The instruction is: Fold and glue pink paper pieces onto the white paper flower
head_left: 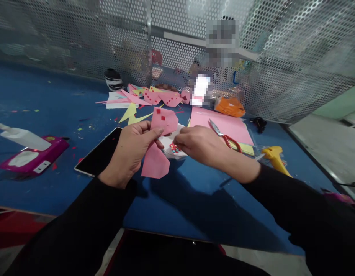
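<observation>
My left hand (pixel 128 149) pinches a pink paper cutout (pixel 168 124) between thumb and fingers. Its upper lobe bears a few small red squares, and a plain lower lobe hangs beneath the fingers. Close by on the right, my right hand (pixel 204 145) is closed with its fingertips pressed together; whatever they hold is too small or hidden to tell. Under those fingertips lies a heap of tiny red, yellow and blue bits (pixel 174 149) on a white holder (pixel 181 154), partly covered by both hands.
Red-handled scissors (pixel 229 142) lie on pink sheets (pixel 237 128), with a yellow glue gun (pixel 275 158) to the right. At left are a black tablet (pixel 99 155) and a purple power strip (pixel 48 153). Decorated pink cutouts (pixel 171 98) and a lit phone (pixel 200 90) stand near the perforated metal screen (pixel 177 48).
</observation>
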A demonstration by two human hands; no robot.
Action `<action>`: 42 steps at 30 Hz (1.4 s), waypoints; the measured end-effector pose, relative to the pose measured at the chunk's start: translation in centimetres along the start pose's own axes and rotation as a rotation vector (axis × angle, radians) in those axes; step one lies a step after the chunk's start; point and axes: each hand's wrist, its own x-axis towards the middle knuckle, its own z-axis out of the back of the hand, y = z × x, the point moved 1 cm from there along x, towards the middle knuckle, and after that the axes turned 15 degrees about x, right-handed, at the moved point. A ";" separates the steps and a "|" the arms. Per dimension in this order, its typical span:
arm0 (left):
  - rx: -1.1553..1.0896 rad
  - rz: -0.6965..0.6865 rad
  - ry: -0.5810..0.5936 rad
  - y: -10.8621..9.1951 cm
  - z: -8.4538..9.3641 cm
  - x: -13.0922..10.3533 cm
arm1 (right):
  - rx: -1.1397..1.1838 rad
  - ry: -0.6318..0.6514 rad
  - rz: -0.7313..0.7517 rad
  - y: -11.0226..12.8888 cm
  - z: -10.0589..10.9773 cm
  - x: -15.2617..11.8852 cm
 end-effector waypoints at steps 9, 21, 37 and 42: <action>-0.002 0.033 0.020 -0.9 -0.2 -0.7 | -0.091 0.175 -0.046 -1.7 -2.3 4.1; 0.009 0.011 0.014 -0.5 -0.2 -0.5 | -0.011 0.133 -0.067 -2.9 -3.2 4.7; 0.005 0.041 0.003 -0.4 -0.2 -0.2 | 0.559 -0.071 -0.221 -4.2 -2.1 3.4; -0.032 0.058 0.008 -0.4 -0.3 -0.1 | 0.775 -0.227 -0.341 -3.8 -2.1 2.7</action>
